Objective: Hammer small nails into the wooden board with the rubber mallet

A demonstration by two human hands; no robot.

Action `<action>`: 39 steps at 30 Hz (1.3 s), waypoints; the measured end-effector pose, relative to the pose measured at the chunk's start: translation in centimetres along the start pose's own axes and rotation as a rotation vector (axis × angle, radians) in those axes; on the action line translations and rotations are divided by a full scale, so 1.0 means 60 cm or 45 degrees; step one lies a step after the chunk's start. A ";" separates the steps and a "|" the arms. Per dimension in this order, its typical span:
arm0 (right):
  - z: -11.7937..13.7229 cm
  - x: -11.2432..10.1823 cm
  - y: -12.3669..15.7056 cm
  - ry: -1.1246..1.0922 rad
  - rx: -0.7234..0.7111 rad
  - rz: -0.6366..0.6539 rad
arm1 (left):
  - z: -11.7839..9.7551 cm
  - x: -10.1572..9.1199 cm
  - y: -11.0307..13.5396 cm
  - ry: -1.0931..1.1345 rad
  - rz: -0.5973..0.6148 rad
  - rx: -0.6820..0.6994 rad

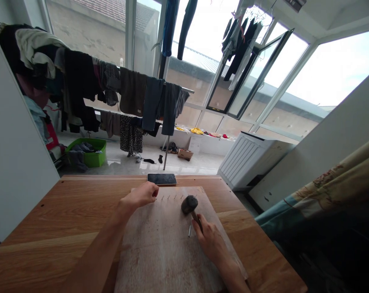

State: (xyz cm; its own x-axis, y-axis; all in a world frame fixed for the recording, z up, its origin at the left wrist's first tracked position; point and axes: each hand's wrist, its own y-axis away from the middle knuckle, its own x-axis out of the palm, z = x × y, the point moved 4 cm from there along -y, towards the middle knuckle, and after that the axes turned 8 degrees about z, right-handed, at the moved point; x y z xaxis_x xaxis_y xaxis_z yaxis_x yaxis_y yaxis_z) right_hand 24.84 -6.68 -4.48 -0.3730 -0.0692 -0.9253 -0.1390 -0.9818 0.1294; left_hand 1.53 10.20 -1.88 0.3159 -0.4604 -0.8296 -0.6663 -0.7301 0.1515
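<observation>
A row of several thin nails [175, 197] stands upright near the far edge of a worn wooden board [160, 252]. At the row's left end, my left hand [144, 193] is closed in a pinch on a nail, mostly hidden by the fingers. My right hand [211, 236] wraps around the handle of a mallet [189, 204]. Its dark, rounded head is raised over the right part of the board and covers some of the row. Just left of my right hand is a slim shiny metal piece [189, 230]. Small dark marks dot the board's middle.
The board lies on a wooden table [68, 215]. A phone [161, 179] rests beyond the board, by the table's far edge. Past the table are a clothes-laden drying rack [132, 91], a green basin [94, 156] and a white ribbed appliance [242, 160]. A curtain [333, 187] hangs at right.
</observation>
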 end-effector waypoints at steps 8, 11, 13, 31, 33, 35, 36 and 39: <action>0.002 -0.003 -0.001 -0.074 -0.024 -0.006 | 0.022 0.024 -0.017 0.150 0.008 0.061; 0.011 -0.003 -0.002 -0.108 -0.058 -0.026 | 0.026 0.024 -0.019 0.181 0.001 0.074; 0.026 -0.006 -0.004 -0.122 -0.095 -0.036 | 0.032 0.024 -0.019 0.221 0.000 0.083; 0.158 -0.021 -0.052 -0.041 -0.269 -0.130 | 0.058 0.033 -0.031 0.416 -0.024 0.136; 0.160 -0.021 -0.052 -0.032 -0.266 -0.136 | 0.058 0.034 -0.031 0.447 -0.021 0.146; 0.162 -0.022 -0.052 -0.017 -0.257 -0.138 | 0.058 0.034 -0.031 0.462 -0.027 0.143; 0.164 -0.022 -0.051 -0.006 -0.255 -0.136 | 0.058 0.035 -0.031 0.466 -0.031 0.137; 0.170 -0.022 -0.048 0.034 -0.262 -0.120 | 0.054 0.033 -0.029 0.479 -0.029 0.136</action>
State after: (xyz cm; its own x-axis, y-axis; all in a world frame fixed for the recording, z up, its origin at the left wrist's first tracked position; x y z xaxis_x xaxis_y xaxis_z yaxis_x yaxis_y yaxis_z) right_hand 16.38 -1.97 -0.02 -0.3422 0.0225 -0.9394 0.0192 -0.9993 -0.0310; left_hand 1.12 12.21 -5.56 0.5442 -0.6121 -0.5738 -0.7165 -0.6948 0.0617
